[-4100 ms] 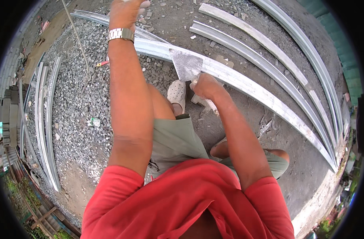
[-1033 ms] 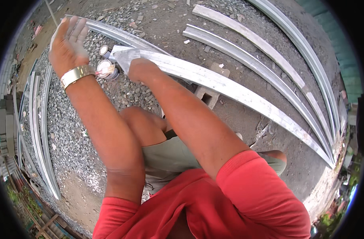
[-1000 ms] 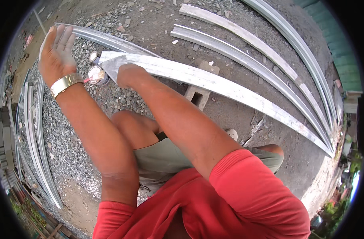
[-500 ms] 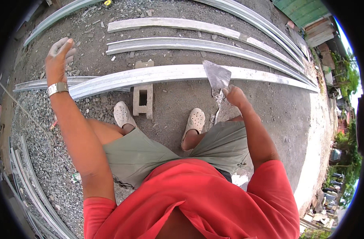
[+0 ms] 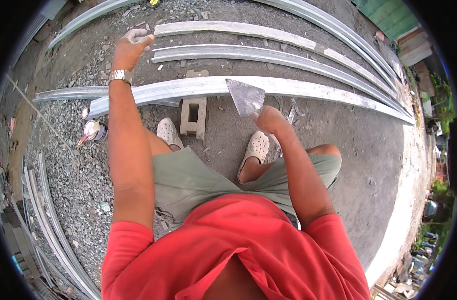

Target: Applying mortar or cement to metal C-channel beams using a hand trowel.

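Note:
My right hand (image 5: 271, 121) is closed around the handle of a trowel (image 5: 246, 97). The trowel's flat triangular blade lies over a long pale metal channel (image 5: 188, 89), and whether it touches the metal I cannot tell. Raised beyond the left part of that channel, my left hand (image 5: 132, 49) has whitish, dusty fingers. They are loosely bent and apart from the thumb, with nothing visible in them. A hollow concrete block (image 5: 200, 131) stands under the channel. Left of my left forearm sits an open can (image 5: 99, 132) with whitish stuff and a red-handled tool (image 5: 82, 141).
Further metal channels (image 5: 228, 51) lie parallel beyond the worked one, and several more (image 5: 51, 215) lie on gravel at the lower left. My feet in pale clogs (image 5: 259, 145) stand close to the block. A yellow tape measure (image 5: 153, 2) lies at the far edge.
My right hand has drawn the trowel leftward along the channel. My left hand has swung right and slightly farther away. The view has shifted, bringing the can into sight.

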The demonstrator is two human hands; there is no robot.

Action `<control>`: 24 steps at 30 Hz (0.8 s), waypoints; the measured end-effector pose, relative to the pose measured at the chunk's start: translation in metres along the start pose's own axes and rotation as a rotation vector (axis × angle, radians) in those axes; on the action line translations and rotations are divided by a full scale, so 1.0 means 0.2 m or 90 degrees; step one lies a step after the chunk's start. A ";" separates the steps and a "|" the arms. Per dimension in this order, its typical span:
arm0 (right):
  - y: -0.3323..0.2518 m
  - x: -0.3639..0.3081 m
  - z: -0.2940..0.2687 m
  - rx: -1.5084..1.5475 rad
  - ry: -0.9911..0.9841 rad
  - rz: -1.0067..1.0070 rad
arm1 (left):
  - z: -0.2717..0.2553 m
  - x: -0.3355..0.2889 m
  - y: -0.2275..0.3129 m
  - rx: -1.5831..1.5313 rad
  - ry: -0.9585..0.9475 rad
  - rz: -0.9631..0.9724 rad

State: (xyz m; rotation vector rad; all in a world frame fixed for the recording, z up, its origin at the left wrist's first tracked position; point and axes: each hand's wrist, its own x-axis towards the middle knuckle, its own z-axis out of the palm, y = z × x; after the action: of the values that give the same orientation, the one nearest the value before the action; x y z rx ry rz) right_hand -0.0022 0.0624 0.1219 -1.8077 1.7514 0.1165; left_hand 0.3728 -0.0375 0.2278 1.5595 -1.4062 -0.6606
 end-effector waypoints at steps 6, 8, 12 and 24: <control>-0.24 0.01 0.07 -0.038 0.010 -0.037 | -0.01 0.00 0.00 0.044 -0.008 0.011; -0.16 0.03 0.01 -0.064 -0.004 -0.036 | -0.03 0.00 -0.01 0.054 -0.008 0.010; 0.36 0.06 -0.19 -0.119 0.075 0.083 | 0.01 0.02 -0.02 0.097 -0.016 0.038; 1.59 -0.39 -0.46 0.091 0.161 0.372 | 0.88 -0.26 -0.47 0.643 -0.451 -0.042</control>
State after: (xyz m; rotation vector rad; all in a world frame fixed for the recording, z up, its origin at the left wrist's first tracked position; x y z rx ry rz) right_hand -0.3400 0.1065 0.1179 -1.2046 2.3614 -0.0044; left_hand 0.2560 -0.0399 0.0567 2.2543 -2.4717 -0.5895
